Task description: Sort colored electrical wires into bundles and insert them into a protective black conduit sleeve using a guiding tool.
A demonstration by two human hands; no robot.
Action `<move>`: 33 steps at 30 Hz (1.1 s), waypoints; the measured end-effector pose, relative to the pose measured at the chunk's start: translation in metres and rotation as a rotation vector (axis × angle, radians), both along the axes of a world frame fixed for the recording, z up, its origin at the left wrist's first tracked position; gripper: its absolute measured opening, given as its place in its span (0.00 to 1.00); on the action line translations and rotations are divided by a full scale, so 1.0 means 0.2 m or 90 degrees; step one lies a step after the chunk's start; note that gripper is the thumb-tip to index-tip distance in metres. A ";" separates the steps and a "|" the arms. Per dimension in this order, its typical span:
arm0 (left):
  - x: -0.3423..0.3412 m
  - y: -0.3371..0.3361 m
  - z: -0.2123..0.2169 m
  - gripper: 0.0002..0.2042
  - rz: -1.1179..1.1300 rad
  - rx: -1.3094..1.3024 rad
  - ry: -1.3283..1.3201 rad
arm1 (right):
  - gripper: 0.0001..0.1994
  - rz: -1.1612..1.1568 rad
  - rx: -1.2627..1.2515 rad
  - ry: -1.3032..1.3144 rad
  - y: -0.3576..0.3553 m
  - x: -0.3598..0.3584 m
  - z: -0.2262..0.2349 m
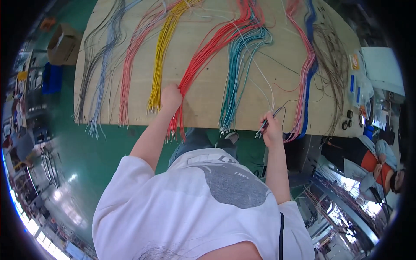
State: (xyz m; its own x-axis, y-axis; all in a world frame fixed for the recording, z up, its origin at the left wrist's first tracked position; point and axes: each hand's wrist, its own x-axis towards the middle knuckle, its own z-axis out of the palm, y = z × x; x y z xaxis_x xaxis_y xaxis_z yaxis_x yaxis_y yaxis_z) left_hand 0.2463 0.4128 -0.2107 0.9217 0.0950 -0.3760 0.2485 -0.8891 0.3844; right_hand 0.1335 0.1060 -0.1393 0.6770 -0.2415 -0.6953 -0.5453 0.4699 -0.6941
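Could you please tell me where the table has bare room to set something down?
The table has bare patches between the red wires and the teal wires, near the front edge, and between the yellow wires and the red ones, beyond the left hand. It is crowded on the right, where pink wires, blue wires and brown wires run close together.

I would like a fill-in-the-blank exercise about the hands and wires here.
The left hand grips a bundle of ____ wires.
The teal bundle lies ____ the left hand and the right hand.
The yellow bundle's tips are to the ____ of the left hand.
The person's shirt is mostly ____.
Missing words: red; between; left; white.
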 end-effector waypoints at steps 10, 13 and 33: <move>0.04 0.02 0.14 0.06 -0.069 0.045 -0.091 | 0.11 -0.022 -0.035 0.022 -0.02 0.04 0.06; -0.03 -0.02 0.24 0.06 -0.090 -0.260 -0.107 | 0.10 -0.071 -0.043 0.024 0.04 0.08 0.05; -0.01 0.23 0.09 0.10 0.234 -0.122 -0.088 | 0.11 -0.025 0.073 0.047 -0.07 0.12 0.04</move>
